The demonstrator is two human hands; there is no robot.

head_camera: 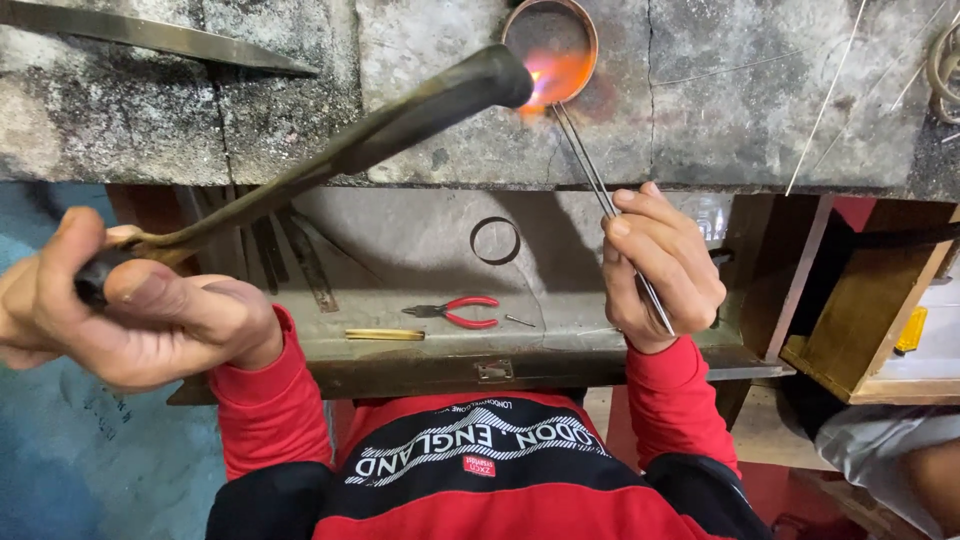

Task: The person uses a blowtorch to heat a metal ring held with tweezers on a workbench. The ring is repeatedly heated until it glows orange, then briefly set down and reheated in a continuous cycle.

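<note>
1. Copper-coloured, the metal ring (550, 45) is lying flat on the grey stone slab (700, 100), and an orange flame is glowing inside it against its near wall.
2. In the head view, the left hand (130, 310) is closing fully round the grip of a dark, curved torch (400, 120), whose nozzle is ending just left of the ring.
3. The right hand (660, 265) is pinching long steel tweezers (590, 165) between thumb and fingers; their tips are reaching to the ring's near edge, though whether they are clamping it I cannot tell.
4. Below the ring, on a lower shelf, a dark band (495, 240), red-handled pliers (460, 312) and a brass rod (385, 334) are lying apart.
5. Left of the ring, a flat blade (150, 38) is resting on the slab.
6. Risk, as I judge it: flame dwelling on one spot could overheat or melt that wall; heat travelling up the tweezers could burn the fingers; a slipping pinch could nudge the ring away from the flame.
</note>
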